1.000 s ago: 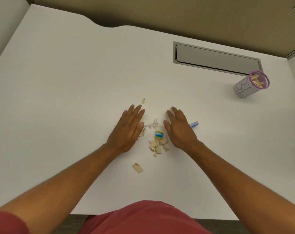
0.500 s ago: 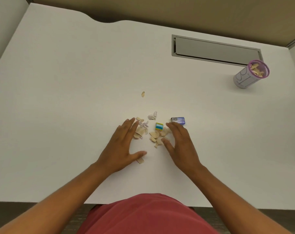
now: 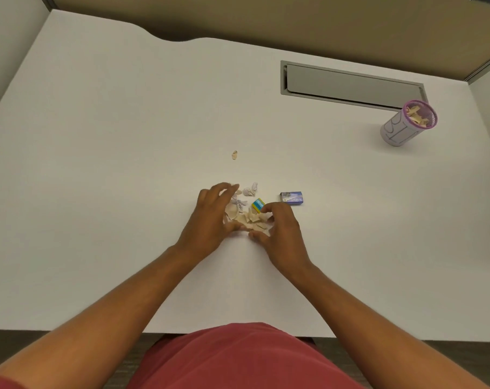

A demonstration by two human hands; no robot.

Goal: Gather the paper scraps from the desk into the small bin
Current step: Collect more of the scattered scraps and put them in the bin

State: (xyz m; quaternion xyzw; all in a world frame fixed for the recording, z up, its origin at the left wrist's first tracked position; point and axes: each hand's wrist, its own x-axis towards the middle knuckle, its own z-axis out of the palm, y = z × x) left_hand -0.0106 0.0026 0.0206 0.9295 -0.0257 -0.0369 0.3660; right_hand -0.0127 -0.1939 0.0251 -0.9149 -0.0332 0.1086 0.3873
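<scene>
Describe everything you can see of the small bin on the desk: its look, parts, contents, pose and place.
The small bin is a cylindrical cup with a pale wall bearing dark curved line markings and a purple mesh-like rim. It stands upright at the far right of the white desk, just beside the grey hatch's right end. Tan paper scraps already lie inside. Nothing else touches it; both hands are far off.

Your desk (image 3: 125,136) is plain white w/ a grey inset panel (image 3: 350,85); the scraps (image 3: 249,219) are mostly tan, w/ a few white crumpled bits (image 3: 249,190) beside them. The bin (image 3: 406,126) is white w/ dark line markings and a purple mesh rim, tan scraps inside. One small box (image 3: 257,205) is blue, yellow and green, the other box (image 3: 292,197) blue and white; your shirt (image 3: 238,360) is red.
</scene>
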